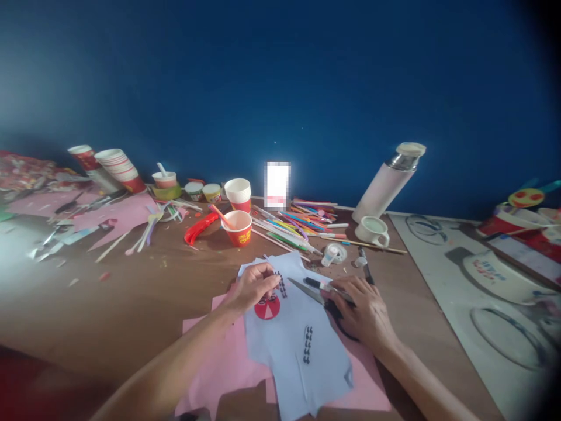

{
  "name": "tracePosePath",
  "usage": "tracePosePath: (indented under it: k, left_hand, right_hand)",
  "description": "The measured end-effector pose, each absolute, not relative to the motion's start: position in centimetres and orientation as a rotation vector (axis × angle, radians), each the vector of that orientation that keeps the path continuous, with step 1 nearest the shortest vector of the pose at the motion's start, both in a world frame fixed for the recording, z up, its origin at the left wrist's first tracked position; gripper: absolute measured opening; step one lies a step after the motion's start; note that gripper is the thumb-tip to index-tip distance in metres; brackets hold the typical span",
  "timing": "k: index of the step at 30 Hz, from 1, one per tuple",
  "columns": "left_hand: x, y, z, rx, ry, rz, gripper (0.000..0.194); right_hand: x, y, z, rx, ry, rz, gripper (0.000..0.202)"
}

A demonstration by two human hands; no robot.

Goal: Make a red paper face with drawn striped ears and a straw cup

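My left hand (258, 286) is closed in a pinch over the pale blue paper (284, 339), beside a row of black curved marks (281, 285). What its fingertips hold is too small to make out. Just below them lies a red round cutout (267, 309) with dark eye-like shapes and a pale triangle. My right hand (362, 310) is wrapped over the black handles of the scissors (309, 292), whose blades point left above the paper. A black-capped marker (316, 284) lies by its fingers. Another set of black marks (308, 345) shows lower on the blue paper.
Pink paper (219, 362) lies beneath the blue sheet. Behind are a red paper cup (238, 228), many coloured sticks and pens (302, 222), a white mug (371, 231) and a tall thermos (385, 181). Paper scraps and stacked cups (120, 169) stand left; a white board (438, 269) lies right.
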State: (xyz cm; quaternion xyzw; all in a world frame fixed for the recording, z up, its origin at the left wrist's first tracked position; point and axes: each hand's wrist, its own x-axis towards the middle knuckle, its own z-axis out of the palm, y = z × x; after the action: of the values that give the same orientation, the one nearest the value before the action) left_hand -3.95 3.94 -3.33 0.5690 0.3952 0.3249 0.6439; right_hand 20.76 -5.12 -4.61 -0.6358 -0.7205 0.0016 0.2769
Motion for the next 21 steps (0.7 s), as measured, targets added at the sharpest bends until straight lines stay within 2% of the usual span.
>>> tracePosePath:
  k: [4, 8, 17, 21]
  left_hand:
    - [-4.0, 4.0, -3.3, 1.29, 0.888, 0.733, 0.029]
    - [-4.0, 3.9, -3.2, 1.297, 0.884, 0.734, 0.03]
    - [-4.3, 4.0, -1.8, 1.275, 0.881, 0.786, 0.028]
    - [-4.4, 3.9, -0.8, 1.27, 0.878, 0.797, 0.028]
  right_hand:
    - [20.5, -5.4, -3.9, -1.604, -1.922, -0.044, 0.019]
    - [19.6, -5.9, -3.0, -1.561, -1.931, 0.063, 0.019]
    - [16.4, -4.9, 1.0, -1.629, -1.84, 0.817, 0.017]
    - [14.8, -2.9, 2.1, -1.609, -1.744, 0.957, 0.02]
